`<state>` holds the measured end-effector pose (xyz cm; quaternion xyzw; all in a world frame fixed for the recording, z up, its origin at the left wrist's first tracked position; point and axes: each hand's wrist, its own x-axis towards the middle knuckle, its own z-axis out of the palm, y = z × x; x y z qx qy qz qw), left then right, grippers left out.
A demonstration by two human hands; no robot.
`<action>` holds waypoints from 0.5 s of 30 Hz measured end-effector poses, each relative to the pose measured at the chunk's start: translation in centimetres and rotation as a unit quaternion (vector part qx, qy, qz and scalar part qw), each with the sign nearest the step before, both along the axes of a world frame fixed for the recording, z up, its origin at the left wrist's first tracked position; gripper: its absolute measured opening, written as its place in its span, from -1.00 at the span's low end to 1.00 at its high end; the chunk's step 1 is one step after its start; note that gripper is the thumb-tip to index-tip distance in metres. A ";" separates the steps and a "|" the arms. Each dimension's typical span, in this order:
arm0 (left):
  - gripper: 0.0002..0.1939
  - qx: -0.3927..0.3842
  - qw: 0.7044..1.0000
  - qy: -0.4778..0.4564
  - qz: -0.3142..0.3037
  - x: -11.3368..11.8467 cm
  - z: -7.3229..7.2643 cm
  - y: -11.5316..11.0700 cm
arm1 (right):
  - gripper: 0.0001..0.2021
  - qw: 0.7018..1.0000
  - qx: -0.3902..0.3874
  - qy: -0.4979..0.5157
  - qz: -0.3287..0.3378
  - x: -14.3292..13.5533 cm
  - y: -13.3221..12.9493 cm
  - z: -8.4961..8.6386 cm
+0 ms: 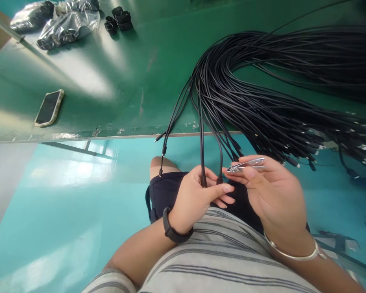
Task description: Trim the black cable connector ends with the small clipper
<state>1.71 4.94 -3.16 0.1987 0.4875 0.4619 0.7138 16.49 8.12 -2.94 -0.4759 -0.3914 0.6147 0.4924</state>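
Note:
Black cables [219, 81] lie in a big looped bundle on the green table, their connector ends hanging over its front edge at the right. My left hand [198, 197] is closed around the ends of a few cables, with two dark connectors [219, 180] showing at its fingers. In my right hand [271, 191] is a silver nail clipper [246, 165], pinched between thumb and fingers, its jaws pointing left close to the held cables. A few more cable ends [161, 172] dangle left of my left hand, above my lap.
On the green table [125, 93] a phone [49, 108] lies at the left. Plastic bags with black contents [69, 28] and small black coils [118, 20] are at the back left. The table's front edge runs just beyond my hands.

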 end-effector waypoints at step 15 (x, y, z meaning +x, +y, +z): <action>-0.68 0.055 0.998 -0.030 -0.001 -0.2 -0.2 -0.5 | -0.84 0.999 -0.014 0.019 0.036 0.0 -0.1 -0.3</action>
